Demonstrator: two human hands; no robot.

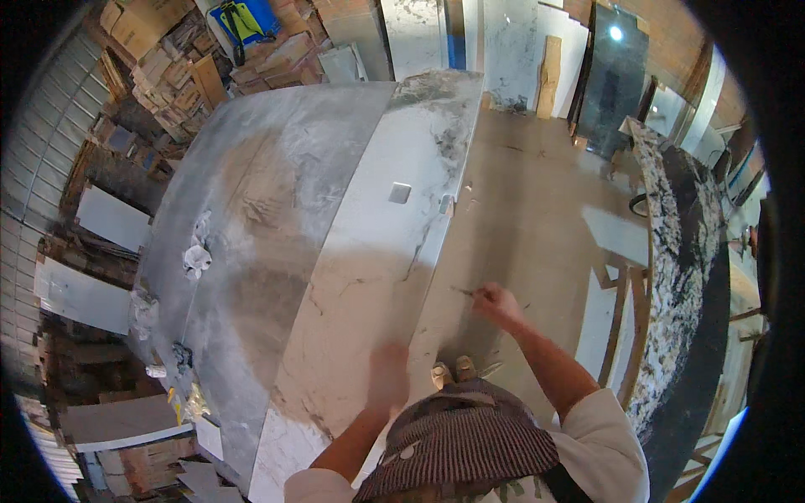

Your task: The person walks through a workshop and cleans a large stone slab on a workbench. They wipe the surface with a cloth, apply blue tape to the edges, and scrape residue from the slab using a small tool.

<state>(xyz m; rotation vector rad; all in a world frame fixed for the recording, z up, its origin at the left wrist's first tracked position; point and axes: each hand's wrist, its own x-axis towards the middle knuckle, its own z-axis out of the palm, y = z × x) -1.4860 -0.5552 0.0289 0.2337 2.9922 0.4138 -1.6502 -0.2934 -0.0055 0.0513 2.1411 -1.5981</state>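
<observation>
A long white slab with dark veins (377,218) lies on a dusty grey table surface (251,159). My left hand (390,365) is smeared by motion over the slab's near right part; I cannot make out its fingers or whether it touches. My right hand (501,307) is closed on a thin, short, dark stick-like tool (461,291), which points left, beyond the slab's right edge. Its exact kind is too small to tell. On the slab lies a small silvery square piece (400,193). A small greyish object (447,204) sits at the slab's right edge.
To the right stands a black-and-white patterned stone slab (671,251) on a wooden frame (622,335). Upright slabs (612,75) lean along the back. A crumpled white cloth (197,260) lies on the grey surface. My shoes (453,370) stand on the brown floor (520,218).
</observation>
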